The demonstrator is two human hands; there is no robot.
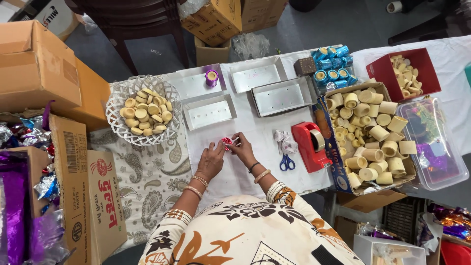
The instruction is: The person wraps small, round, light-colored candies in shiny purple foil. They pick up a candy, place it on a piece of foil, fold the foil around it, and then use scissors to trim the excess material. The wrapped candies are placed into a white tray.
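Note:
My left hand (211,159) and my right hand (243,147) meet over the white table cover (255,132), both pinching a small red, shiny foil-wrapped piece (226,143). A white strip sticks out from it toward my right fingers. Bangles show on both wrists. Behind my hands lie several shallow silver trays (209,112), one holding a purple-wrapped cup (211,77). A white lattice basket (143,109) of small cream-coloured cups stands to the left.
Blue-handled scissors (287,162) and a red tape dispenser (310,146) lie to the right. A cardboard box of cream cups (373,137), blue-wrapped cups (333,66), a red box (405,73) and a clear lidded tub (434,145) are further right. Cartons and foil stand at left.

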